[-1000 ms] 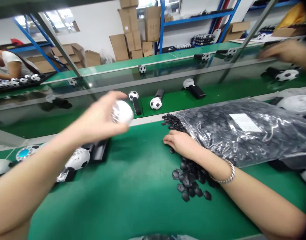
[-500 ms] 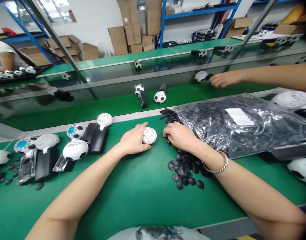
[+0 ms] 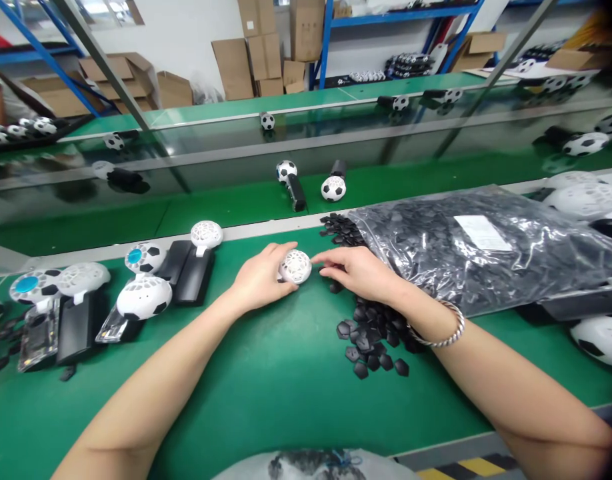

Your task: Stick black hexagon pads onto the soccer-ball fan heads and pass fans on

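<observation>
My left hand (image 3: 259, 277) rests on the green table and grips a white perforated dome shell (image 3: 295, 267). My right hand (image 3: 359, 272) lies just right of it, forefinger and thumb stretched toward the shell's edge, fingers pinched over the pile of small black hexagon pieces (image 3: 373, 337). Whether a piece sits between those fingertips is hidden. A metal bracelet circles my right wrist.
A clear plastic bag (image 3: 481, 250) full of black pieces lies at the right. Several football-patterned fans with black handles (image 3: 141, 300) sit at the left. Two finished fans (image 3: 333, 188) ride the green conveyor behind. More white shells (image 3: 603, 337) lie at the far right.
My left hand brought the white shell down from the air onto the table beside the black pieces. My right hand lifted its fingers toward the shell. A co-worker's arm over the conveyor has withdrawn.
</observation>
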`<action>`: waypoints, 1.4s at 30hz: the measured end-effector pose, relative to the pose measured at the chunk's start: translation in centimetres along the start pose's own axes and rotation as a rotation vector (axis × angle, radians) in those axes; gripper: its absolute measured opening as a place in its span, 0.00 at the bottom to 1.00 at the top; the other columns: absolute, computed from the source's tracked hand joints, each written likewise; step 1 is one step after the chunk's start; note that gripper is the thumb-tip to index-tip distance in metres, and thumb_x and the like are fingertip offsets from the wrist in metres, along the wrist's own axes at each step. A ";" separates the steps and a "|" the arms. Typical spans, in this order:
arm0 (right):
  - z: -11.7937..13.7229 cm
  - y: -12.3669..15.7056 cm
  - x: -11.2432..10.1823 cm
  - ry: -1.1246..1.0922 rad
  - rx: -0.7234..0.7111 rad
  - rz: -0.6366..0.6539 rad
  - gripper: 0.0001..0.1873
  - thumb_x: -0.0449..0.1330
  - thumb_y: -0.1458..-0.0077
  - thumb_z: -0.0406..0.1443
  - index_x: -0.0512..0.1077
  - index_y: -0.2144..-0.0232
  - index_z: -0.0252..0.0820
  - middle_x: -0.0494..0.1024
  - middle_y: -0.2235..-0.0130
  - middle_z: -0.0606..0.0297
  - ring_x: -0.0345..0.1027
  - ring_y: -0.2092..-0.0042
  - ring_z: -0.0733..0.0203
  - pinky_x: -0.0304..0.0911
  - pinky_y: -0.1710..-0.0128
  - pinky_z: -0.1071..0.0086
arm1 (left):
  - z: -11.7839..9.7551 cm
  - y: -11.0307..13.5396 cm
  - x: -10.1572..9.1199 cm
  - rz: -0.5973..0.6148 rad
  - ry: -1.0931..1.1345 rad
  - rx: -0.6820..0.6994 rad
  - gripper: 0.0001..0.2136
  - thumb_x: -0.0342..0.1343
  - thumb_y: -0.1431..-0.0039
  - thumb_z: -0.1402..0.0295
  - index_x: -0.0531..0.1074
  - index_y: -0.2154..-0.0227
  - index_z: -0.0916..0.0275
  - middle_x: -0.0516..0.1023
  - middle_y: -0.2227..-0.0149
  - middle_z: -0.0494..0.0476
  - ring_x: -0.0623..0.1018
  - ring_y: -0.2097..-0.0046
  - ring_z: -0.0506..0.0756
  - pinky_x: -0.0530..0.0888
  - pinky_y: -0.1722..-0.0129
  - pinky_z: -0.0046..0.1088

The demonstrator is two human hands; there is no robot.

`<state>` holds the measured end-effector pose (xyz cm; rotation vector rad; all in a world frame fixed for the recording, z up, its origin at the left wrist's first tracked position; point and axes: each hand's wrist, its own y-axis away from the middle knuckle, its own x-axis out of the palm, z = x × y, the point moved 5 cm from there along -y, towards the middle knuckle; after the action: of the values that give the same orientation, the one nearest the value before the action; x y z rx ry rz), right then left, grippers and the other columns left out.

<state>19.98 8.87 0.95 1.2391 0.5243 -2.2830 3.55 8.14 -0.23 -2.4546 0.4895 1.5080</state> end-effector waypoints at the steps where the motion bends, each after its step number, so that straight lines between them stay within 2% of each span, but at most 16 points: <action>1: 0.3 0.0 -0.1 -0.033 -0.012 -0.018 0.10 0.56 0.46 0.30 0.74 0.63 0.42 0.78 0.64 0.65 0.70 0.63 0.62 0.62 0.61 0.71 | 0.0 0.0 0.0 -0.001 0.001 0.007 0.32 0.58 0.55 0.62 0.56 0.44 0.54 0.66 0.48 0.57 0.71 0.51 0.62 0.70 0.56 0.37; 6: 0.9 0.3 -0.2 -0.157 -0.032 -0.082 0.08 0.55 0.45 0.31 0.72 0.63 0.39 0.76 0.68 0.64 0.69 0.67 0.64 0.63 0.66 0.71 | 0.0 0.0 0.1 0.007 -0.021 0.013 0.32 0.57 0.55 0.63 0.57 0.44 0.56 0.66 0.48 0.57 0.71 0.51 0.61 0.71 0.55 0.37; 10: 1.5 0.5 0.0 -0.194 -0.159 -0.135 0.11 0.51 0.43 0.30 0.72 0.61 0.41 0.71 0.64 0.62 0.67 0.64 0.64 0.63 0.63 0.70 | -0.1 0.0 0.1 0.000 -0.017 0.014 0.31 0.57 0.55 0.63 0.57 0.45 0.57 0.66 0.48 0.56 0.71 0.51 0.60 0.71 0.55 0.36; 13: 1.6 0.6 0.2 -0.183 -0.183 -0.178 0.11 0.52 0.44 0.29 0.71 0.60 0.40 0.69 0.66 0.62 0.66 0.65 0.63 0.63 0.64 0.70 | -0.1 0.0 0.1 -0.012 -0.022 0.008 0.32 0.58 0.56 0.63 0.58 0.45 0.57 0.66 0.48 0.56 0.72 0.52 0.60 0.71 0.56 0.37; 16: 1.9 0.7 0.5 -0.150 -0.202 -0.202 0.08 0.55 0.46 0.29 0.70 0.62 0.37 0.71 0.66 0.61 0.66 0.64 0.63 0.63 0.63 0.70 | -0.1 0.0 0.1 -0.023 -0.013 0.009 0.31 0.59 0.56 0.63 0.58 0.45 0.57 0.67 0.49 0.56 0.71 0.52 0.60 0.71 0.55 0.36; 20: 2.8 0.9 1.1 -0.104 -0.344 -0.181 0.11 0.50 0.42 0.29 0.72 0.64 0.40 0.72 0.64 0.60 0.66 0.62 0.63 0.63 0.62 0.71 | -0.1 0.0 0.1 -0.032 0.029 0.018 0.32 0.60 0.56 0.61 0.60 0.46 0.57 0.68 0.50 0.56 0.72 0.52 0.59 0.70 0.54 0.36; 23: 3.3 0.8 1.6 -0.075 -0.382 -0.176 0.10 0.50 0.42 0.30 0.72 0.63 0.41 0.73 0.63 0.61 0.65 0.61 0.62 0.63 0.62 0.69 | -0.2 0.0 0.1 -0.028 0.075 0.026 0.34 0.62 0.59 0.57 0.61 0.47 0.57 0.68 0.51 0.56 0.72 0.53 0.59 0.70 0.53 0.36; 30: 3.4 0.3 2.1 -0.146 -0.296 -0.184 0.07 0.54 0.45 0.28 0.70 0.71 0.41 0.74 0.67 0.64 0.66 0.63 0.63 0.62 0.63 0.70 | -0.2 -0.1 0.0 -0.019 0.110 0.052 0.33 0.62 0.59 0.56 0.62 0.47 0.59 0.69 0.52 0.58 0.71 0.53 0.60 0.69 0.54 0.37; 35: 2.3 0.1 2.1 -0.316 -0.106 -0.250 0.05 0.59 0.52 0.27 0.68 0.73 0.40 0.69 0.70 0.67 0.65 0.68 0.66 0.62 0.66 0.72 | 0.2 -0.2 0.0 -0.006 0.158 0.048 0.32 0.63 0.58 0.58 0.63 0.48 0.58 0.70 0.54 0.58 0.72 0.53 0.59 0.70 0.55 0.36; 38: 1.5 -0.1 2.3 -0.405 0.004 -0.267 0.10 0.62 0.55 0.29 0.66 0.69 0.40 0.67 0.66 0.67 0.64 0.69 0.67 0.62 0.69 0.72 | 0.4 -0.3 0.0 -0.016 0.178 0.041 0.31 0.63 0.58 0.58 0.64 0.48 0.58 0.71 0.54 0.57 0.72 0.54 0.59 0.70 0.56 0.35; 42: 0.6 -0.3 2.7 -0.495 0.108 -0.235 0.17 0.64 0.58 0.32 0.65 0.63 0.43 0.64 0.58 0.62 0.63 0.60 0.62 0.64 0.72 0.72 | 0.4 -0.4 0.0 -0.018 0.199 0.029 0.31 0.63 0.59 0.58 0.65 0.49 0.58 0.71 0.55 0.57 0.73 0.55 0.59 0.70 0.57 0.34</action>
<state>18.18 8.17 -0.99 0.6358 0.3794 -2.7216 3.37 8.66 -0.36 -2.5927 0.5181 1.2466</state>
